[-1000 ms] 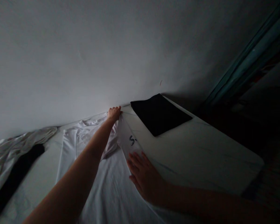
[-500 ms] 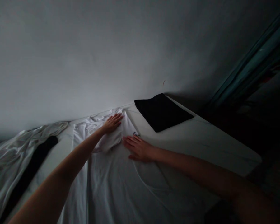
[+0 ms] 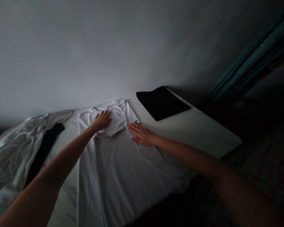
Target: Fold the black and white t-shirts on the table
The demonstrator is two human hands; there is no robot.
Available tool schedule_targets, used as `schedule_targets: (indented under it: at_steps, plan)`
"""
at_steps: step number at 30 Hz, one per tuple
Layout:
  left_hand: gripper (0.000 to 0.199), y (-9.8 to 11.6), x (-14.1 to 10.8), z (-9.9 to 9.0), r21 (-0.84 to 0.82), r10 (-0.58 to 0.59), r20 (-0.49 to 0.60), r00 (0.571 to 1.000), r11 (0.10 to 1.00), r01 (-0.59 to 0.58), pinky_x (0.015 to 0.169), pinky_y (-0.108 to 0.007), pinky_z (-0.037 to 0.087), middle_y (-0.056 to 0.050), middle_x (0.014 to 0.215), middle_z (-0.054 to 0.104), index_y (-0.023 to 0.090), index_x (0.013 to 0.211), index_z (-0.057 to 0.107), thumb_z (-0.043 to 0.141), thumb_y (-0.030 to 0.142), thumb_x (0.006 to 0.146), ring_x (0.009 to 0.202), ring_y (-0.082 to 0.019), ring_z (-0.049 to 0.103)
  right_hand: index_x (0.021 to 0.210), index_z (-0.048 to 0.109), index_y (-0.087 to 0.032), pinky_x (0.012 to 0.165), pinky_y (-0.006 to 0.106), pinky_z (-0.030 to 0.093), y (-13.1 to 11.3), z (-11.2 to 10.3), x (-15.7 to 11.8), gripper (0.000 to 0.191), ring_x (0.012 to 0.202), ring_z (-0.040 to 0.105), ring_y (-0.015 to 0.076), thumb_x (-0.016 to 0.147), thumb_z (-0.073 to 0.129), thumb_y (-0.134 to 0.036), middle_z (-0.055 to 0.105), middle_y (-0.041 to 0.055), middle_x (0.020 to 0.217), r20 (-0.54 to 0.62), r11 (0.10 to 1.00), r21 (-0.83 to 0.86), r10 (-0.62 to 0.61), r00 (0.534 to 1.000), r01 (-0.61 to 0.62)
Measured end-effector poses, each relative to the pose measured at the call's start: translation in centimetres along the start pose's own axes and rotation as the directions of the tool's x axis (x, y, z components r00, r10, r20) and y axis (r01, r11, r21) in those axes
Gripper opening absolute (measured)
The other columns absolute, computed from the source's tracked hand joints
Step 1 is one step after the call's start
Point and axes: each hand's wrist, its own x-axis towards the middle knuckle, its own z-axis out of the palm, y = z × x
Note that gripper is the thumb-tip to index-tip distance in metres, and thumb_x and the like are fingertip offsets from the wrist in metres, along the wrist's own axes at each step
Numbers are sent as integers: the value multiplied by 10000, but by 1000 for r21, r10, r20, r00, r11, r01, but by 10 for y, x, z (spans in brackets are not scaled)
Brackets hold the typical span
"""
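Note:
A white shirt (image 3: 118,170) lies spread on a pale marbled table, its collar end toward the wall and its sides folded inward. My left hand (image 3: 101,120) rests flat on the upper part of the shirt, just below the collar, with the fingers stretched out. Lower and to the right, my right hand (image 3: 142,134) presses flat on the shirt's right folded edge, fingers extended. A small dark mark on the cloth shows just beyond its fingertips. Neither hand grips anything.
A folded black cloth (image 3: 163,103) lies on the table (image 3: 203,132) at the back right, near the wall (image 3: 104,53). Crumpled pale clothing (image 3: 11,151) and a black garment (image 3: 46,148) lie to the left. A teal curtain-like cloth (image 3: 251,53) hangs at the right.
My left hand has slid left across the shirt, away from its right shoulder. My right hand stays flat near the right edge. The whole view has shifted slightly.

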Motion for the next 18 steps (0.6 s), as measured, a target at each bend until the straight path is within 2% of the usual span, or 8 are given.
schedule_targets:
  at_steps: [3, 5, 8, 11, 13, 15, 17, 18]
  plan:
    - [507, 38, -8, -8, -23, 140, -4, 990, 990, -140, 1192, -548, 217, -139, 1607, 307, 197, 1481, 427, 369, 354, 1002, 1504, -312, 207, 1409, 525, -142, 1178, 438, 312, -18, -8, -34, 484, 1438, 368, 237, 960, 562, -321, 438, 135, 1531, -32, 998, 66, -13, 999, 15]
    - [487, 76, -21, -13, -102, 314, 3, 949, 945, -312, 1206, -508, 207, -115, 1593, 348, 218, 1460, 460, 385, 372, 1004, 1495, -283, 250, 1224, 665, -163, 1086, 378, 418, -35, -18, -63, 306, 1285, 540, 207, 964, 552, -278, 614, 115, 1362, -72, 991, 132, 23, 997, -13]
    - [498, 139, -55, -16, -264, 559, 17, 829, 802, -535, 1213, -460, 215, -94, 1584, 368, 239, 1481, 438, 370, 402, 1016, 1487, -246, 278, 967, 719, -180, 863, 303, 504, -58, -34, -109, 188, 961, 667, 180, 931, 617, -334, 727, 69, 1027, -51, 968, 176, 188, 981, -177]
    - [498, 190, -93, -16, -350, 701, 19, 713, 673, -652, 1217, -458, 209, -78, 1603, 326, 269, 1486, 435, 385, 424, 1016, 1507, -246, 217, 979, 698, -184, 709, 283, 481, -73, -45, -154, 331, 838, 671, 209, 793, 766, -449, 727, 68, 934, 59, 917, 72, 388, 920, -392]
    - [479, 212, -116, -17, -359, 747, -1, 665, 621, -697, 1223, -488, 176, -61, 1618, 287, 309, 1473, 450, 405, 431, 1012, 1513, -254, 190, 998, 697, -196, 679, 284, 458, -80, -48, -180, 393, 828, 674, 234, 738, 802, -472, 732, 77, 931, 103, 882, -34, 472, 876, -471]
    - [463, 225, -134, -18, -352, 775, -21, 632, 586, -730, 1224, -517, 157, -45, 1628, 258, 344, 1457, 463, 435, 432, 1004, 1514, -260, 184, 966, 699, -209, 654, 275, 435, -91, -48, -203, 316, 787, 673, 227, 760, 783, -433, 730, 58, 873, 98, 849, -82, 528, 843, -522]
    - [455, 232, -148, -19, -341, 795, -28, 607, 563, -753, 1221, -518, 180, -46, 1624, 273, 345, 1444, 478, 474, 405, 993, 1507, -258, 213, 932, 689, -214, 639, 262, 416, -105, -42, -223, 183, 739, 661, 198, 812, 726, -347, 715, 28, 813, 12, 840, -61, 541, 841, -540]
    - [455, 234, -155, -20, -332, 801, -31, 598, 556, -762, 1219, -510, 202, -49, 1616, 294, 337, 1440, 485, 494, 375, 987, 1501, -254, 236, 920, 683, -212, 648, 260, 416, -113, -37, -231, 119, 736, 654, 187, 837, 687, -298, 708, 22, 803, -58, 857, -45, 511, 858, -513]
